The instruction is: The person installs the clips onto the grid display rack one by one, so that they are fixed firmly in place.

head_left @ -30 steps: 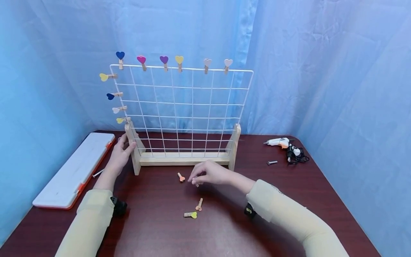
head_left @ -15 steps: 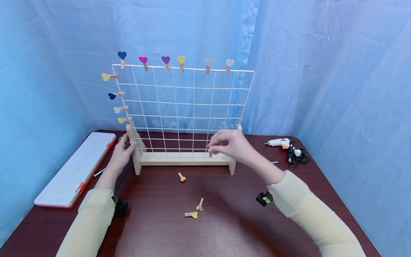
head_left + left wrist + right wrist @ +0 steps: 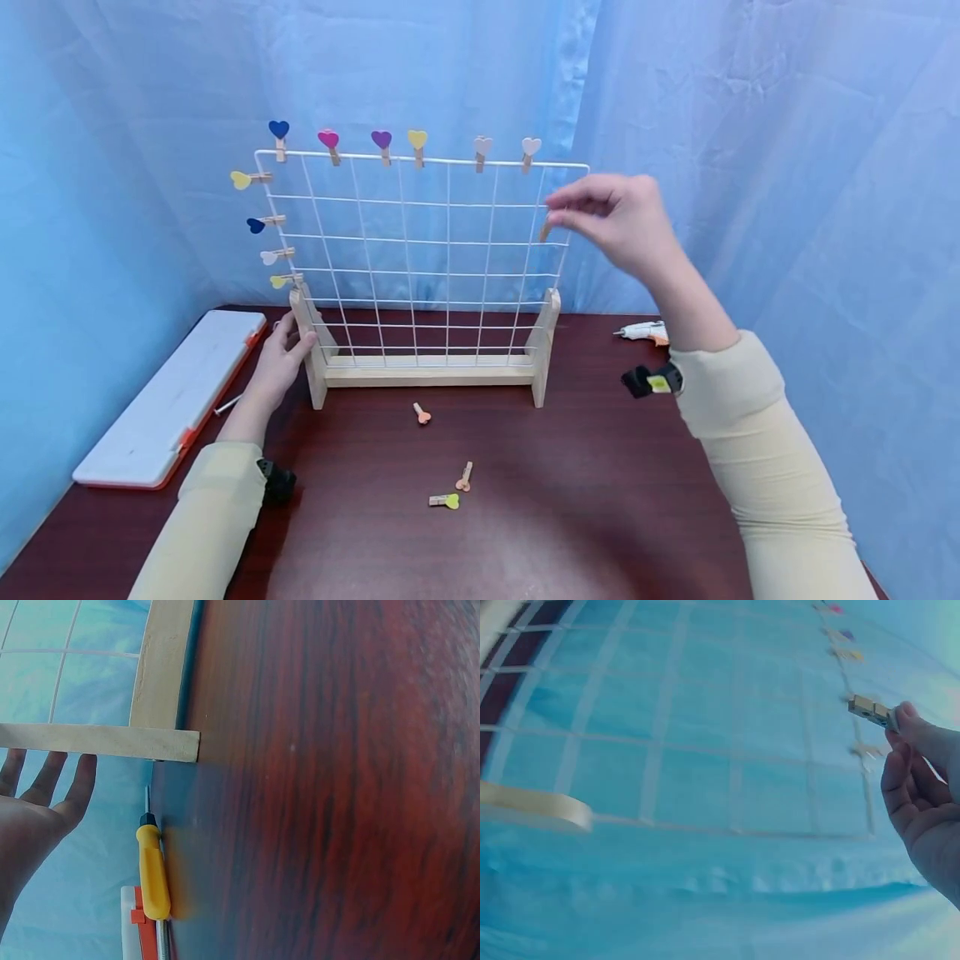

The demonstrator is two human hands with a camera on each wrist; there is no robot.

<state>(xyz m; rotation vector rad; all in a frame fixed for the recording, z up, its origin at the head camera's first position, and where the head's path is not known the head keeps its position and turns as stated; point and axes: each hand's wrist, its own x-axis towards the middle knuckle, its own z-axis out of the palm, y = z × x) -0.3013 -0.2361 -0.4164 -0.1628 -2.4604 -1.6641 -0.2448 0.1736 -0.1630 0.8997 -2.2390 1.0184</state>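
A white wire grid (image 3: 448,243) stands upright in a wooden stand (image 3: 427,377). Heart-topped mini clothespins line its top edge, including a purple one (image 3: 382,140), and its left side, including a dark blue one (image 3: 257,226). My right hand (image 3: 618,221) is raised by the grid's upper right corner, pinching a mini clothespin (image 3: 870,710) between thumb and fingers; its heart end is hidden by the fingers. My left hand (image 3: 281,358) rests against the stand's left leg, its fingertips (image 3: 86,766) touching the outer face. Three loose clothespins, one yellow-green (image 3: 450,501), lie on the table.
A white case with orange edging (image 3: 172,392) lies at the left. Beside it are a metal rod (image 3: 227,405) and, in the left wrist view, a yellow-handled screwdriver (image 3: 154,874). A glue gun (image 3: 640,331) lies behind my right forearm.
My right hand has risen from the table in front of the stand, up and to the right, carrying the clothespin to the grid's right side. My left hand stays at the leg.
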